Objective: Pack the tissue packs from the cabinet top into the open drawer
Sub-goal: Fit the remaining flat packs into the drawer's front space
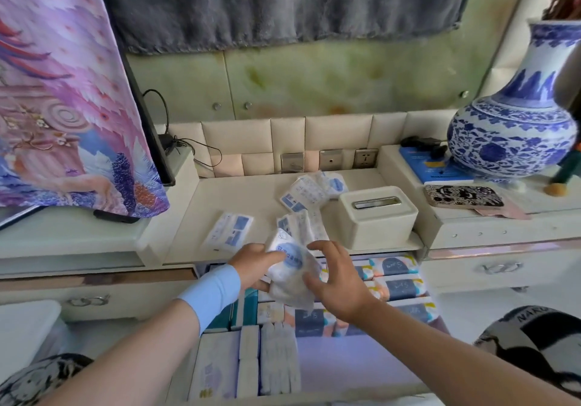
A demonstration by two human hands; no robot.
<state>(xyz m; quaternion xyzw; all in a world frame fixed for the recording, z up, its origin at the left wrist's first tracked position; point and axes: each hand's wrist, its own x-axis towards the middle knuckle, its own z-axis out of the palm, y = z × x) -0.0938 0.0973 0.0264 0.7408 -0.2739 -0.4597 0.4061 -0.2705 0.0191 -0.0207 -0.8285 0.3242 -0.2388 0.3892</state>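
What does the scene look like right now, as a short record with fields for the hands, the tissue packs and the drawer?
left hand: holds a tissue pack above the drawer
right hand: open, fingers spread, at that pack's right edge
cabinet top: left pack, middle packs and back pile lie there
drawer state: open, mostly full of packs, bare patch at front right
nearby: tissue box, vase, phone

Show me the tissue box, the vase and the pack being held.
tissue box (pixel 383 229): head view, front wall.
vase (pixel 509 141): head view, round belly.
held tissue pack (pixel 293 258): head view, blue label.
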